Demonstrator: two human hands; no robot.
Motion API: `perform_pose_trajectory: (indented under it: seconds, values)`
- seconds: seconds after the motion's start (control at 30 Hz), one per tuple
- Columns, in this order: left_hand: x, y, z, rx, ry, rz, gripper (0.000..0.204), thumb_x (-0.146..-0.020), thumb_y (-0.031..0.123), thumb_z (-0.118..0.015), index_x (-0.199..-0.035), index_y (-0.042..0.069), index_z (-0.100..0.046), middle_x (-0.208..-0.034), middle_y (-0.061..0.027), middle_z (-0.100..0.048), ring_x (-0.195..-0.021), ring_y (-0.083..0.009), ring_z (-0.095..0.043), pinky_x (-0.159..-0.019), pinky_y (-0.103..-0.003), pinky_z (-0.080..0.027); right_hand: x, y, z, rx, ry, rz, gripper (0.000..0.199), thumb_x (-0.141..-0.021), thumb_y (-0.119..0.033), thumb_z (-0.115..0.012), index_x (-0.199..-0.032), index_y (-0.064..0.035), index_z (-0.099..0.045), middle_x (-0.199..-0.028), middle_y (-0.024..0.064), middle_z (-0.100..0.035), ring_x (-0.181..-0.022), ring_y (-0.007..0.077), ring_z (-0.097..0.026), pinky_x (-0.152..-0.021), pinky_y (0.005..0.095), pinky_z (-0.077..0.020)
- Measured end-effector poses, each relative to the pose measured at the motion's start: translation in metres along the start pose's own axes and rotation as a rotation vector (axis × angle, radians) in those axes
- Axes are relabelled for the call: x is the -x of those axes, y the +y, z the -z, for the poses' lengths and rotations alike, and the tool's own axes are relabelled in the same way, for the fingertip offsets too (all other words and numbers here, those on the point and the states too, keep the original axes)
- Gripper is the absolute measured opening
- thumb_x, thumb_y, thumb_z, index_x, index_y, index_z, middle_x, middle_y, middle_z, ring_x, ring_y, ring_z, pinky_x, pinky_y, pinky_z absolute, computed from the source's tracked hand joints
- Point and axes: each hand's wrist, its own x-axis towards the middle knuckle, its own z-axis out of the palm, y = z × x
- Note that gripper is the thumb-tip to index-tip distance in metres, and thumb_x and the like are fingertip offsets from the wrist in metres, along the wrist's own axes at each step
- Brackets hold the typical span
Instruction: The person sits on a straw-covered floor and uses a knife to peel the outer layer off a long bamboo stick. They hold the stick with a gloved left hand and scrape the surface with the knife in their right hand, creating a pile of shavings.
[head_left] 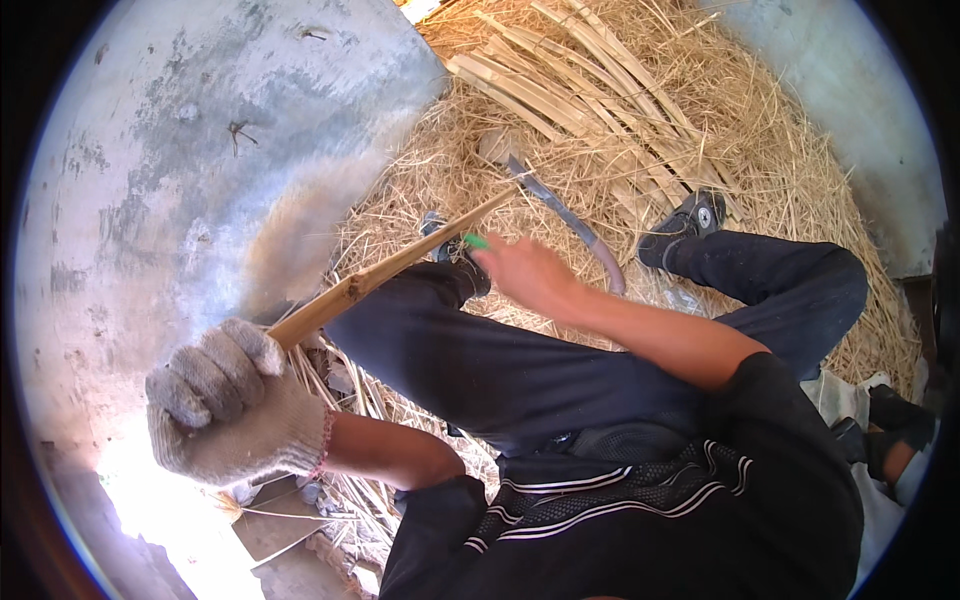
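Gloved L hand [232, 400] fisted tight round bamboo strip [400, 262], low left. Bare R hand [528, 275] by strip's far end, grip unclear; knife [565, 215] just beyond.

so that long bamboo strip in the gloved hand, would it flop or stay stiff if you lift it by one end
Probably fairly stiff: the bamboo strip runs straight from the gloved left hand out to its far tip with no visible sag. It looks thin and dry, so likely light. Its split edges may be splintery, which suits the glove.
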Motion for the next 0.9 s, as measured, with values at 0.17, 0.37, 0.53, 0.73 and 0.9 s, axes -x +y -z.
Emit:
perform_pose_trajectory:
  seconds: [0.17,0.37,0.53,0.73,0.9]
  values:
    - [-0.001,-0.005,-0.005,0.024,-0.044,0.007,0.03,-0.084,0.019,-0.038,-0.055,0.016,-0.037,-0.04,0.0014,-0.029,-0.031,-0.0099,-0.025,-0.03,-0.031,-0.036,-0.016,0.053,-0.006,0.036,0.05,-0.119,0.037,-0.101,-0.032,-0.044,-0.102,0.003,-0.056,-0.07,0.0262,-0.063,-0.066,0.0435,-0.063,-0.063,0.0526,-0.0488]
    - [-0.003,-0.002,-0.003,0.045,-0.042,0.019,0.029,-0.084,0.019,-0.038,-0.055,0.015,-0.037,-0.04,0.001,-0.028,-0.031,-0.0102,-0.025,-0.03,-0.031,-0.035,-0.007,-0.001,-0.003,-0.091,-0.005,-0.007,0.039,-0.101,-0.033,-0.043,-0.104,0.0041,-0.055,-0.072,0.0275,-0.063,-0.07,0.046,-0.064,-0.062,0.0524,-0.0502]
    - [0.001,-0.002,-0.006,0.032,-0.041,0.035,0.029,-0.084,0.019,-0.039,-0.055,0.015,-0.037,-0.04,0.0011,-0.027,-0.031,-0.0104,-0.024,-0.03,-0.031,-0.034,-0.021,0.034,-0.006,-0.003,-0.012,-0.085,0.042,-0.102,-0.035,-0.04,-0.107,0.004,-0.055,-0.076,0.0292,-0.064,-0.074,0.0481,-0.064,-0.066,0.0534,-0.052]
    - [-0.003,-0.002,-0.001,0.09,-0.06,0.061,0.031,-0.083,0.019,-0.044,-0.054,0.018,-0.033,-0.042,0.0029,-0.023,-0.035,-0.0101,-0.018,-0.035,-0.031,-0.023,-0.006,0.012,-0.005,-0.044,0.005,-0.017,0.04,-0.101,-0.034,-0.042,-0.105,0.0029,-0.056,-0.071,0.0274,-0.063,-0.069,0.0459,-0.064,-0.064,0.0534,-0.0512]
    - [-0.009,-0.004,0.005,0.0,0.032,0.027,0.03,-0.083,0.02,-0.044,-0.054,0.018,-0.035,-0.043,0.0039,-0.022,-0.036,-0.0096,-0.018,-0.037,-0.03,-0.022,-0.024,0.01,-0.002,-0.065,-0.057,-0.06,0.04,-0.102,-0.035,-0.041,-0.105,0.0016,-0.057,-0.076,0.0262,-0.063,-0.072,0.0443,-0.065,-0.065,0.0515,-0.0528]
